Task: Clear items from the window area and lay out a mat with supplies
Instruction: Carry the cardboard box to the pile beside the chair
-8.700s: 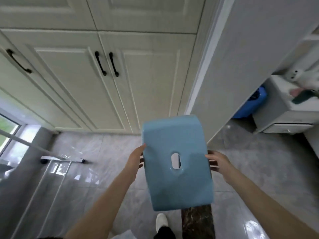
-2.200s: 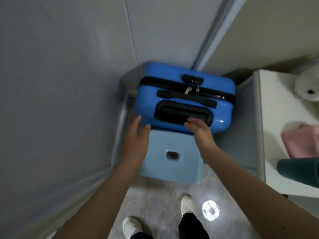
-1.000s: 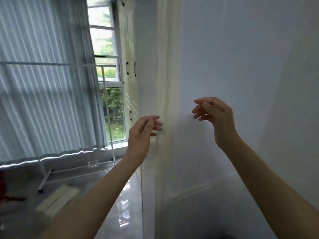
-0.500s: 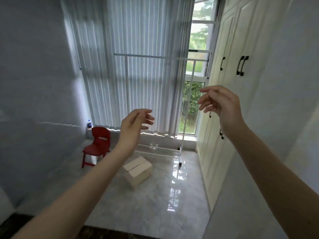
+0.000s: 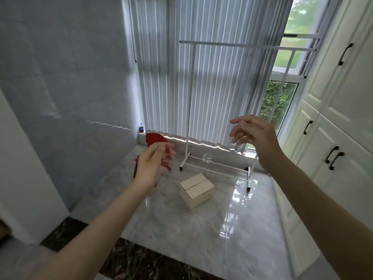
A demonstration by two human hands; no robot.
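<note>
Pale grey marble floor (image 5: 201, 229) spreads toward the tall window with white vertical blinds (image 5: 201, 77), a change from two seconds ago, when the view looked down at a light blue stool being set beside a blue suitcase. That stool is gone from view, so one item seems cleared and the person has turned back for the rest.

Both hands are raised and hold nothing: the left hand (image 5: 151, 166) has a loose, relaxed grip, and the right hand (image 5: 256, 136) likewise, fingers slack and apart.

Beyond and between the hands sits a small cardboard box (image 5: 196, 189) on the floor. Behind it, near the right hand, stands a white metal clothes rack (image 5: 190, 102).

Directly behind the left hand, a red plastic chair (image 5: 155, 139) is mostly covered. A small dark bottle (image 5: 141, 127) stands on the sill; its label is unreadable. No mat is visible.
</note>
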